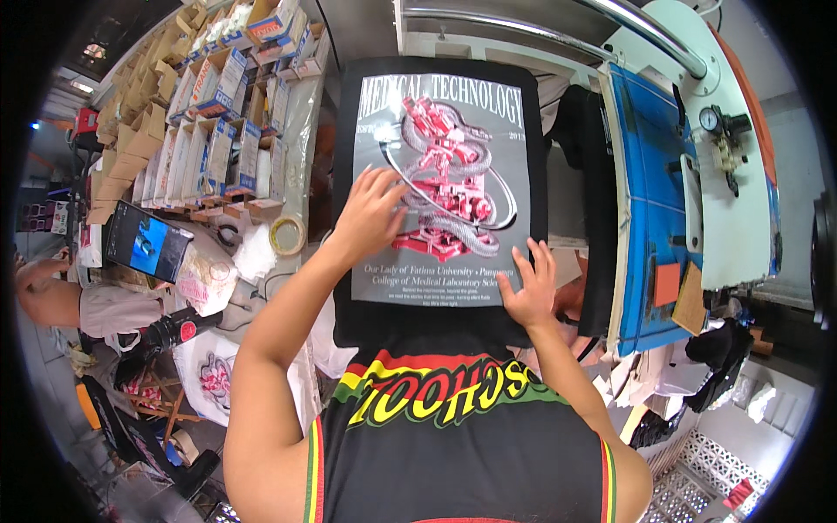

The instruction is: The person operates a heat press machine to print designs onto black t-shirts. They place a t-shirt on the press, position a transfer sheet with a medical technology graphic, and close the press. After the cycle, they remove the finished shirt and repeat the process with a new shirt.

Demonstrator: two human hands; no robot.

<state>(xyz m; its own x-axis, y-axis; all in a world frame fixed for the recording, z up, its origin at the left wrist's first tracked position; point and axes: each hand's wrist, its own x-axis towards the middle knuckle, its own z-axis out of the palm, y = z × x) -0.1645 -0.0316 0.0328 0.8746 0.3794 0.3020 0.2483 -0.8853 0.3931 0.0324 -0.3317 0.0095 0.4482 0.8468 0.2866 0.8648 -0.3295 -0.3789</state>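
A glossy grey transfer sheet (436,283) with a red microscope, coiled snakes and pale lettering lies flat on a black shirt (401,327), which is spread over a flat board in front of me. My left hand (373,211) rests on the left part of the sheet, palm down, with its fingers apart and slightly bent. At the sheet's lower right corner is my right hand (532,288), fingers spread and pointing away from me, with the thumb by the edge. Neither hand grips anything that I can see.
On the right stands a press-like machine with a blue panel (645,200), a pressure gauge (711,118) and a chrome bar (658,39). Cardboard boxes (209,161), a tape roll (288,235) and a lit screen (146,244) are at left. Another person (44,296) is at far left.
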